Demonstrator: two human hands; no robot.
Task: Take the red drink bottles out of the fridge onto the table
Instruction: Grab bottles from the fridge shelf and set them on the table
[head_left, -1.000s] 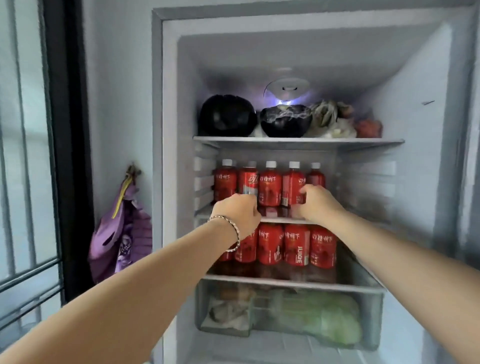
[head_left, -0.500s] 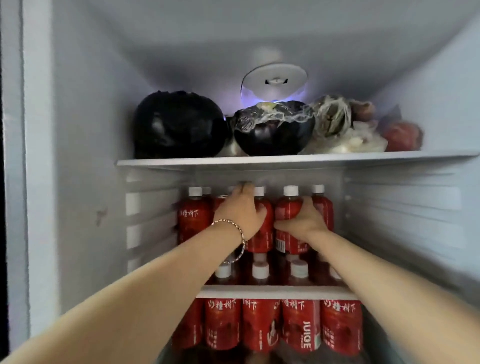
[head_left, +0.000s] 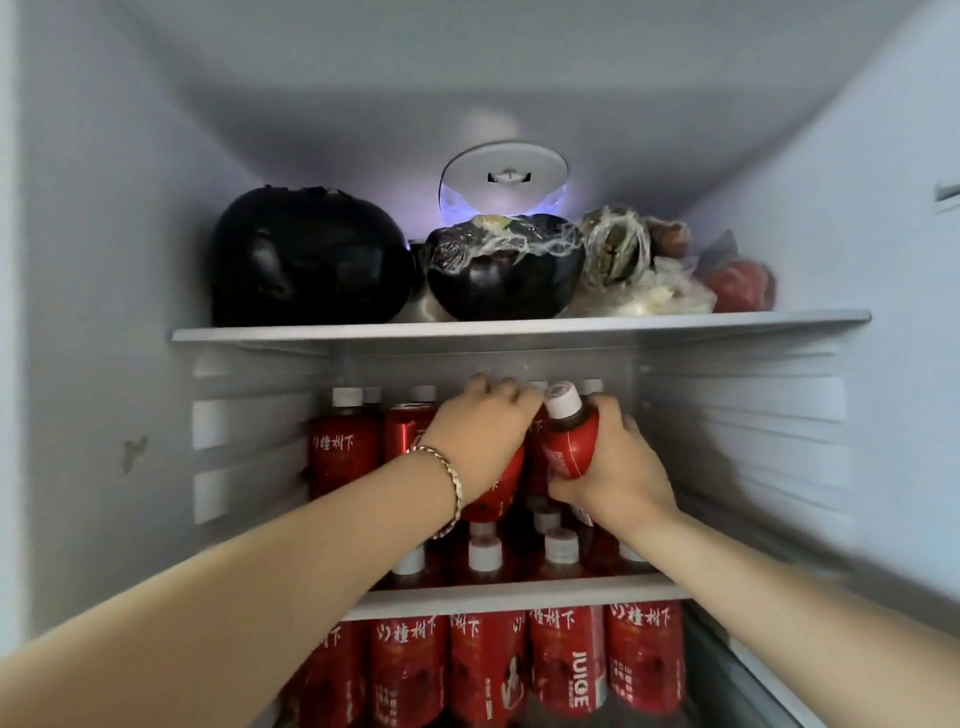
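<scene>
Left of frame: fridge wall (head_left: 104, 364) is running bare, leaving a wide open gap before the first standing bottle (head_left: 343, 447) at centre-left.
Upper left: black bag (head_left: 306, 260) is sitting on the top shelf (head_left: 249, 334), base close to the front lip.
A can (head_left: 410, 431) is standing just beside the standing bottle; cannot tell if they are touching.
Centre: left hand (head_left: 478, 436), wearing a bracelet (head_left: 449, 488), is wrapping its fingers over the left bottle (head_left: 493, 493). Only the bottle's red lower body is showing under the wrist, tilting, cap hidden. Knuckles are sitting near the top shelf's underside, so headroom is looking tight.
Above centre: a wrapped dark bowl (head_left: 504, 275) is sitting under the light (head_left: 504, 182).
Right of centre: right hand (head_left: 618, 467) is clamping round the right bottle (head_left: 569, 441), fingers curling on its body, white cap leaning toward upper left, just beside the left hand's fingers.
Both bottles are sitting inside the fridge, above the middle shelf (head_left: 519, 590). White caps are showing just above that shelf's front lip.
Bottom centre: lower bottles (head_left: 566, 660) are standing packed side by side under the middle shelf, no gaps showing.
Right: open room is lying between the right hand and the ribbed right wall (head_left: 753, 441).
Upper right: a red item (head_left: 743, 286) is sitting at the top shelf's right end.
</scene>
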